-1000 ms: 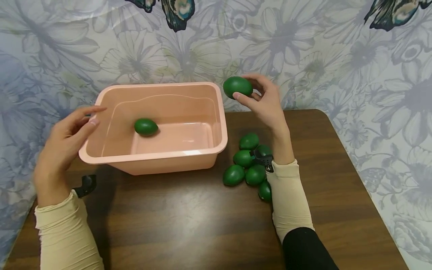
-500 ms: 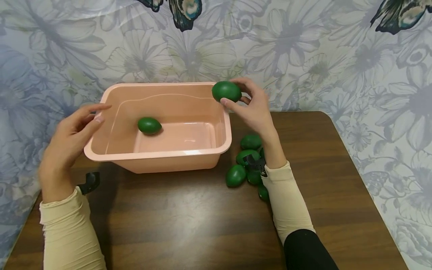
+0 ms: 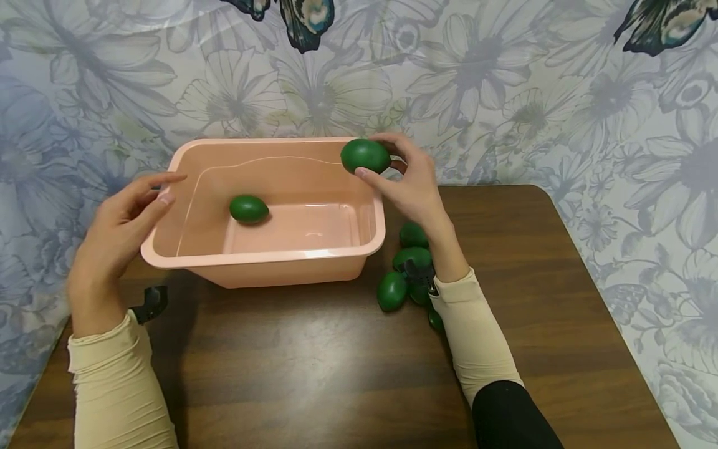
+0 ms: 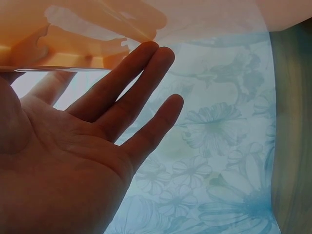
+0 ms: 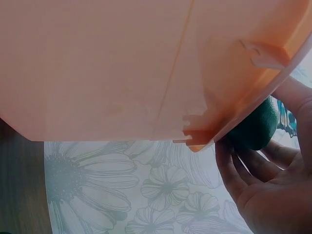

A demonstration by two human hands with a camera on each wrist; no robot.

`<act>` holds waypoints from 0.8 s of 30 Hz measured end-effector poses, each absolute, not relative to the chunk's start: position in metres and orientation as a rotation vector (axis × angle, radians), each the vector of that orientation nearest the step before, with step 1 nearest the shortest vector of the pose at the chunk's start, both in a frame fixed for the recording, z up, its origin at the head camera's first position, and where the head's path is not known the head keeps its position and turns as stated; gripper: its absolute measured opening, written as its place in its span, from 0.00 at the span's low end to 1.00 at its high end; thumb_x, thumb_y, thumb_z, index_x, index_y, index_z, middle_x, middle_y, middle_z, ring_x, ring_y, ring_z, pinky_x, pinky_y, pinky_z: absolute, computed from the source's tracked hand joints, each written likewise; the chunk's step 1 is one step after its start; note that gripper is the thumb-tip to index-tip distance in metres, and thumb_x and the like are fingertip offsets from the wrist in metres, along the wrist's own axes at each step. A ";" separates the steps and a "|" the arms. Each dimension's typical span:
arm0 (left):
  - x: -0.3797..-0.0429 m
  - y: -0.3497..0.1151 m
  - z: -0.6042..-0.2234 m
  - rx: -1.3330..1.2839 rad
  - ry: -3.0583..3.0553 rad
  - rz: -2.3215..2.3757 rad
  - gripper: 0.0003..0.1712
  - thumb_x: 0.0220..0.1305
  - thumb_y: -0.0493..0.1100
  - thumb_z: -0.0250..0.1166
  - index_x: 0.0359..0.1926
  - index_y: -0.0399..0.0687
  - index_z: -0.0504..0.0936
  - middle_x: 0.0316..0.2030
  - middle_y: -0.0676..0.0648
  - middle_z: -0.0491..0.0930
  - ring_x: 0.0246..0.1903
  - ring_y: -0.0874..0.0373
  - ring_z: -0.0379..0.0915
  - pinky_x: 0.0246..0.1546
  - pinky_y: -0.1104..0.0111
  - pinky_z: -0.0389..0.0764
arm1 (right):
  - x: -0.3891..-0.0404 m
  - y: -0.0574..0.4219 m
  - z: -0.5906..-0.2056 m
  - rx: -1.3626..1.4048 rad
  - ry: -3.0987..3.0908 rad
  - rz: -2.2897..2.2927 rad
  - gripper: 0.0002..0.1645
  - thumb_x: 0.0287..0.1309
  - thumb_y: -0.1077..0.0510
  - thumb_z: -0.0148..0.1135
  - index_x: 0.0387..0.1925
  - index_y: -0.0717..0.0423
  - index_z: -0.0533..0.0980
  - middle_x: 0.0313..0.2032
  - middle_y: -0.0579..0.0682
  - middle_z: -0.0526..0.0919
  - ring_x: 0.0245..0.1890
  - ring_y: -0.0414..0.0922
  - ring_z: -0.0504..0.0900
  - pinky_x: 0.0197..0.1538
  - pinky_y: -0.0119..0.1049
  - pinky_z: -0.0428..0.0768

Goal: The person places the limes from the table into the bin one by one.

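Observation:
Pinched between my right hand's (image 3: 414,181) thumb and fingers is a glossy dark green, lime-like fruit (image 3: 364,156). It is over the right back corner of a pink plastic basin (image 3: 291,274); from the right wrist view, the held fruit (image 5: 257,127) shows partly behind the basin's rim. Another green fruit (image 3: 249,209) lies inside the basin, left of centre. At the basin's left end, my left hand (image 3: 120,227) has its thumb and index finger over the rim. The left hand's other fingers (image 4: 131,105) stretch out straight below the rim, against the outside wall.
Several more green fruits (image 3: 392,291) lie grouped on the brown wooden table (image 3: 314,368), right of the basin and partly hidden by my right forearm. A flower-patterned wall covering (image 3: 505,112) rises behind the table.
My right hand has carried its fruit leftward and slightly down, from beside the basin to over its right back corner. The left hand keeps its place at the rim.

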State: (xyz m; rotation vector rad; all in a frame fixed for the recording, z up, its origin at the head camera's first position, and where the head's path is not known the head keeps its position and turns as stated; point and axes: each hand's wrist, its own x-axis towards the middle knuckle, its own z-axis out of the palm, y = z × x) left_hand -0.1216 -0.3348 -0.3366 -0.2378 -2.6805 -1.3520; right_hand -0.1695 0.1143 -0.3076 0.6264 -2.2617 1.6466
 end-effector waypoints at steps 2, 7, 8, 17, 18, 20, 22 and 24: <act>-0.122 -0.335 -0.337 -0.244 -2.678 -1.353 0.26 0.80 0.46 0.59 0.75 0.58 0.75 0.42 0.53 0.80 0.34 0.60 0.72 0.32 0.79 0.75 | -0.168 0.114 -0.307 0.638 -2.255 1.631 0.29 0.59 0.63 0.77 0.61 0.65 0.79 0.56 0.58 0.84 0.56 0.46 0.82 0.58 0.46 0.82; -0.122 -0.335 -0.338 -0.267 -2.663 -1.367 0.25 0.80 0.45 0.60 0.74 0.56 0.76 0.43 0.55 0.82 0.35 0.63 0.76 0.34 0.81 0.77 | -0.167 0.112 -0.307 0.633 -2.269 1.575 0.28 0.60 0.61 0.76 0.61 0.63 0.79 0.55 0.57 0.85 0.56 0.46 0.82 0.59 0.44 0.83; -0.122 -0.334 -0.338 -0.271 -2.660 -1.370 0.25 0.80 0.44 0.60 0.74 0.55 0.76 0.43 0.55 0.83 0.35 0.63 0.76 0.34 0.81 0.78 | -0.167 0.112 -0.307 0.633 -2.273 1.567 0.28 0.60 0.61 0.76 0.61 0.63 0.79 0.55 0.57 0.85 0.56 0.46 0.83 0.59 0.43 0.83; -0.122 -0.334 -0.339 -0.280 -2.656 -1.391 0.26 0.80 0.44 0.60 0.74 0.54 0.75 0.45 0.57 0.83 0.35 0.66 0.80 0.32 0.80 0.80 | -0.166 0.113 -0.307 0.667 -2.264 1.605 0.21 0.64 0.66 0.71 0.57 0.70 0.80 0.54 0.67 0.85 0.56 0.61 0.82 0.62 0.58 0.81; -0.122 -0.334 -0.339 -0.281 -2.656 -1.396 0.25 0.80 0.44 0.59 0.74 0.54 0.75 0.44 0.57 0.83 0.33 0.66 0.80 0.31 0.79 0.81 | -0.166 0.113 -0.307 0.671 -2.263 1.608 0.20 0.65 0.67 0.70 0.57 0.70 0.81 0.54 0.67 0.85 0.56 0.61 0.82 0.62 0.59 0.81; -0.122 -0.334 -0.339 -0.282 -2.656 -1.409 0.25 0.80 0.44 0.59 0.75 0.53 0.75 0.44 0.56 0.84 0.33 0.66 0.82 0.31 0.78 0.81 | -0.166 0.114 -0.307 0.669 -2.268 1.609 0.19 0.65 0.67 0.70 0.56 0.69 0.81 0.53 0.67 0.85 0.56 0.62 0.82 0.62 0.58 0.81; -0.122 -0.334 -0.339 -0.284 -2.657 -1.418 0.25 0.81 0.44 0.58 0.75 0.53 0.75 0.43 0.55 0.84 0.30 0.66 0.82 0.30 0.77 0.82 | -0.167 0.115 -0.307 0.666 -2.281 1.612 0.18 0.66 0.67 0.69 0.56 0.68 0.82 0.53 0.67 0.85 0.57 0.61 0.82 0.63 0.57 0.81; -0.122 -0.334 -0.339 -0.288 -2.657 -1.428 0.25 0.81 0.44 0.58 0.75 0.52 0.75 0.42 0.54 0.84 0.29 0.66 0.83 0.29 0.77 0.82 | -0.166 0.115 -0.306 0.672 -2.287 1.621 0.17 0.66 0.67 0.69 0.55 0.68 0.82 0.53 0.68 0.85 0.57 0.61 0.82 0.64 0.58 0.80</act>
